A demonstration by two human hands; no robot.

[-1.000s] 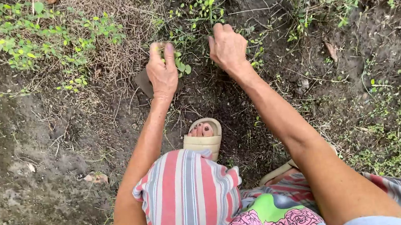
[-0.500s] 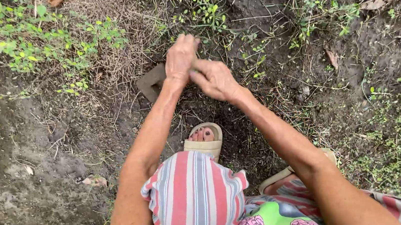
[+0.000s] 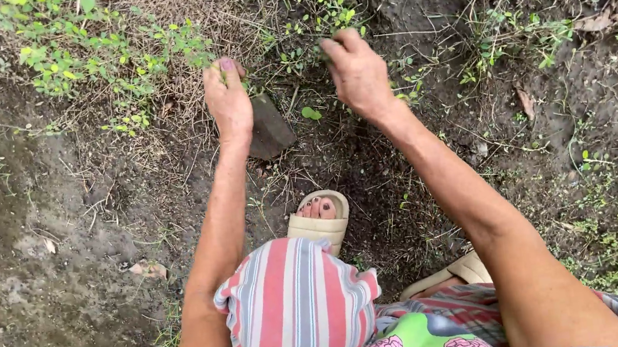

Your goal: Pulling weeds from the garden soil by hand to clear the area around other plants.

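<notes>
The person squats low over a patch of dark, bare soil [image 3: 39, 251], both arms stretched forward so the hands can reach the small green-leaved weeds [image 3: 314, 10] growing among dry straw-coloured grass stems [image 3: 174, 10] at the patch's far edge; the squat seems to put the plants within easy reach without stepping onto them. The left hand [image 3: 229, 101] lies knuckles up with its fingers curled down into the low stems, apparently closed around a tuft, though what it grips is hidden under the fingers. Just beside its wrist a flat, dark brown stone-like slab [image 3: 270, 127] lies tilted on the ground (whether the hand touches it I cannot tell). The right hand [image 3: 357, 75] is also palm down, fingers bent and drawn together at the tips on a sprig of the same weeds. Nearer the body, a beige slip-on sandal [image 3: 319, 225] rests on the soil, and a knee in red, white and grey striped cloth [image 3: 293, 307] sits between the arms.
</notes>
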